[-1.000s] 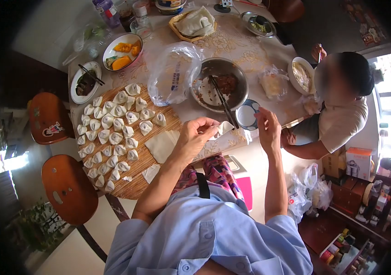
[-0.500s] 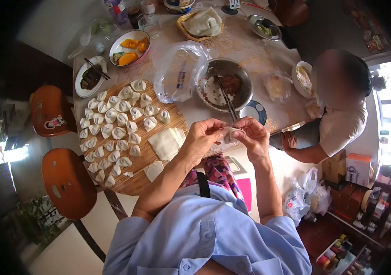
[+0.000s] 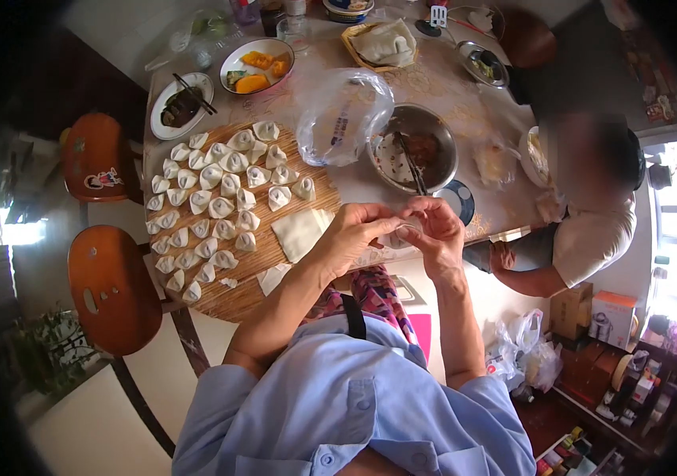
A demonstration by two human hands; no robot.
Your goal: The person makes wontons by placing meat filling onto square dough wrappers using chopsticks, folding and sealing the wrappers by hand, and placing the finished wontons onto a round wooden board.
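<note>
Over the table's near edge, my left hand (image 3: 360,236) and my right hand (image 3: 436,236) meet, both pinching one small wonton (image 3: 399,236) that the fingers partly cover. To the left, a round wooden board (image 3: 265,247) carries rows of folded wontons (image 3: 230,185). A stack of square wrappers (image 3: 300,236) lies on it beside my left forearm, with a loose wrapper (image 3: 273,278) nearer me. Just beyond my hands stands a metal bowl (image 3: 451,163) of minced filling (image 3: 424,148), chopsticks (image 3: 411,161) resting in it.
A clear plastic bag (image 3: 344,119) lies left of the bowl. Farther back are a bowl of orange pieces (image 3: 252,82), a plate with dark food (image 3: 173,117) and a cloth-lined basket (image 3: 363,55). Another person (image 3: 595,238) sits at the right; wooden chairs (image 3: 114,287) stand at the left.
The view has shifted, so the table's things appear farther right and mostly higher. My hands stay together on the wonton, with slight finger movement.
</note>
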